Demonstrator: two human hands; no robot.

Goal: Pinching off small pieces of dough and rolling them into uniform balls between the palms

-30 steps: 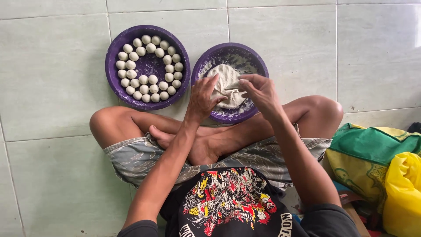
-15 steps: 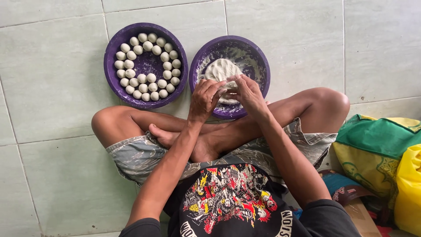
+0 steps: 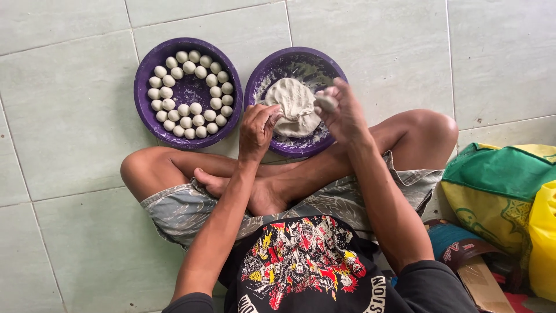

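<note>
Purple basin (image 3: 339, 72), dough mass (image 3: 295, 104), right hand (image 3: 344, 113) pinching piece (image 3: 326, 102)

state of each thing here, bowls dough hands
left purple bowl: holds rows of small dough balls
right purple bowl: floury, holds one dough lump
left hand: touching the lump's edge
right hand: pinching a small dough piece

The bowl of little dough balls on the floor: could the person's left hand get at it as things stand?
Probably yes. The left hand rests at the edge of the dough lump, right beside the bowl of balls. Only bare tile lies between the two bowls, and nothing covers the balls.
</note>
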